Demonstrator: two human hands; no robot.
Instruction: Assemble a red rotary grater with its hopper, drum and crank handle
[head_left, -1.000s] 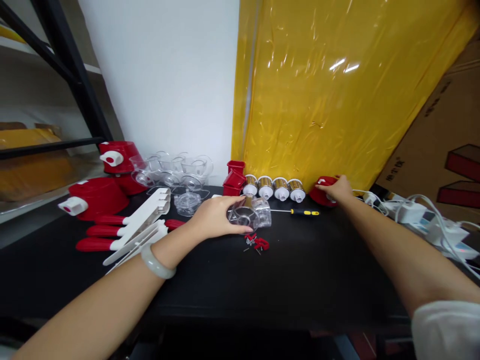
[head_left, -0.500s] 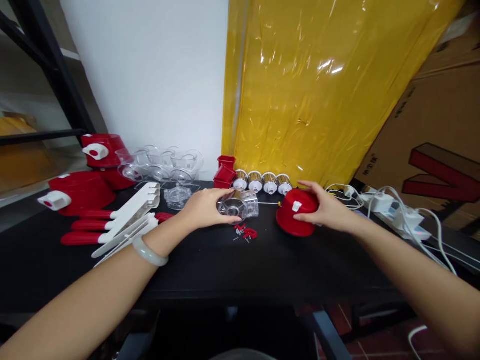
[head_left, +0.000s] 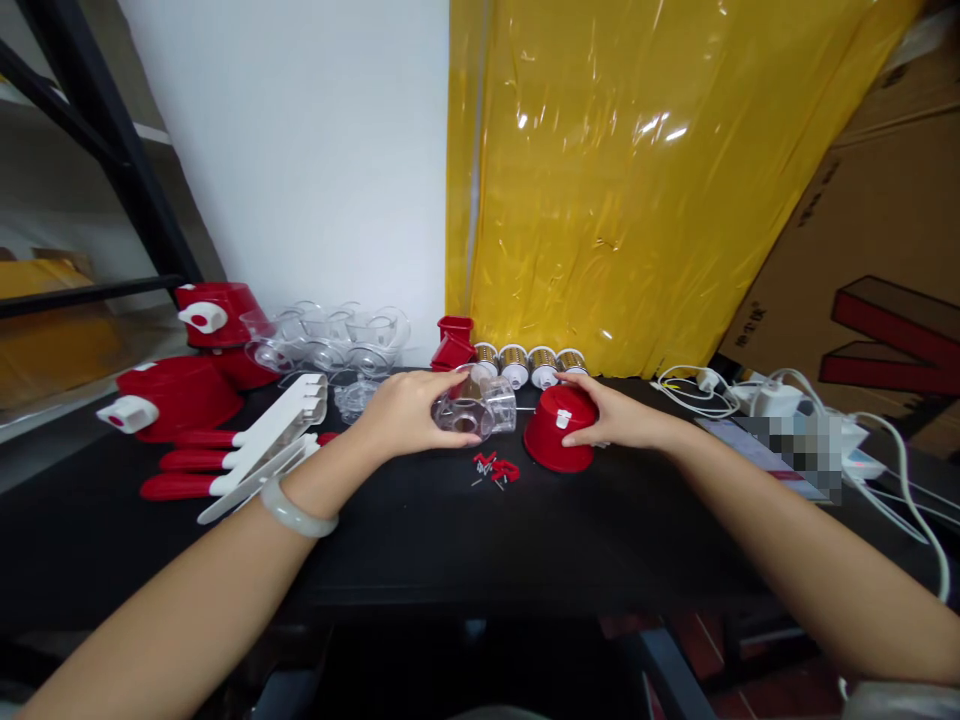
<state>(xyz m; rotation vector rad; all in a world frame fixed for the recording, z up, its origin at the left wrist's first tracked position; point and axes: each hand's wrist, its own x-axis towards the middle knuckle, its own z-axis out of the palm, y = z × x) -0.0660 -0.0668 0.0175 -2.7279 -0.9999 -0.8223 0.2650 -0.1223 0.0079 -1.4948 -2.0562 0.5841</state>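
My left hand (head_left: 418,412) grips a clear plastic housing (head_left: 504,405) from its left side, thumb in front and fingers behind. Close to its right, my right hand (head_left: 611,412) is wrapped round a red cup-shaped base (head_left: 556,430) standing wide end down, with a small white tab on its front. A thin metal rod (head_left: 526,410) shows between the two pieces; most of it is hidden. In front of them lie small red plastic clips (head_left: 506,470) and several screws (head_left: 478,482) on the black table (head_left: 450,550).
Red bases with white knobs (head_left: 129,414) stand at the left, beside red-and-white handles (head_left: 180,487). Clear housings (head_left: 367,335) line the wall. Red hoppers (head_left: 454,343) and metal grater drums (head_left: 514,366) sit behind my hands. White cables and a power strip (head_left: 776,400) lie right.
My right hand has brought the red base left, closer to the clear housing. The left hand keeps its grip on the housing. The view has shifted slightly.
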